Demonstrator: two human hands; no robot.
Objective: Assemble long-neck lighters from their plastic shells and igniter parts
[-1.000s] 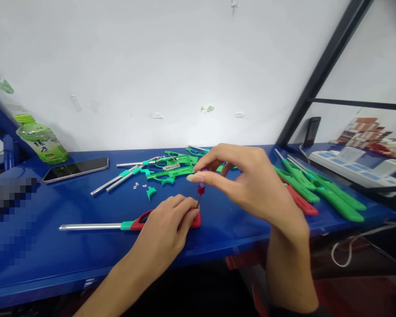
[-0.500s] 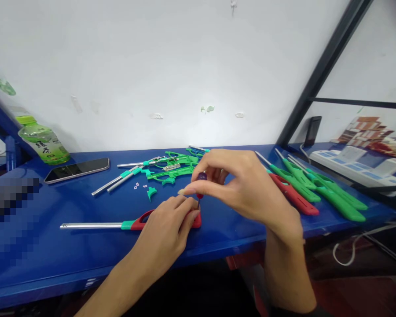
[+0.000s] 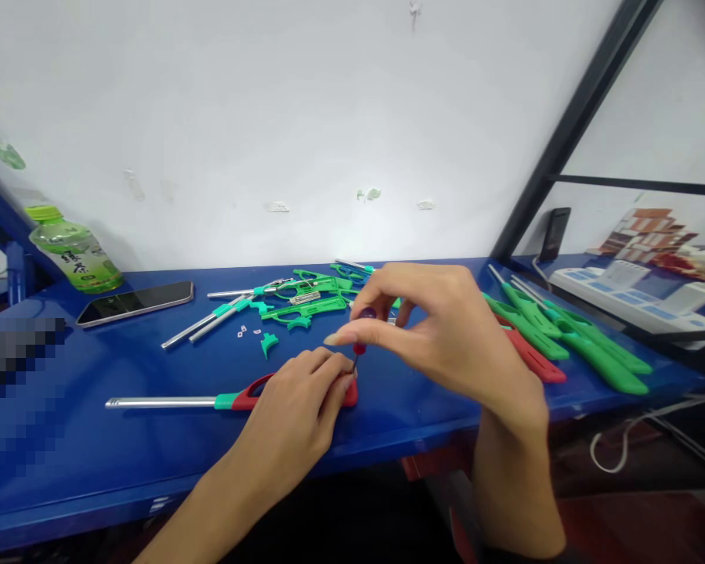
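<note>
A red lighter [image 3: 244,398] with a long metal tube lies flat near the table's front edge, tube toward the left. My left hand [image 3: 309,392] is closed over its red handle, covering most of it. Between the thumb and fingers of my right hand [image 3: 423,329] is a small screwdriver [image 3: 360,345] with a dark and red handle. Its shaft points down at the handle's right end, beside my left fingertips; the tip itself is hidden. Behind my hands are opened green casings [image 3: 311,307], loose metal tubes [image 3: 203,325] and a small teal trigger piece [image 3: 268,343].
Several green lighters [image 3: 605,360] and a red one [image 3: 537,362] lie at the right. A phone [image 3: 138,303] and a green-capped bottle [image 3: 79,254] stand or lie at the back left. White power strips [image 3: 623,298] are behind the black frame at far right.
My right hand has shifted slightly right, and the screwdriver leans more to the right at its top. My left hand and the red lighter have stayed nearly still.
</note>
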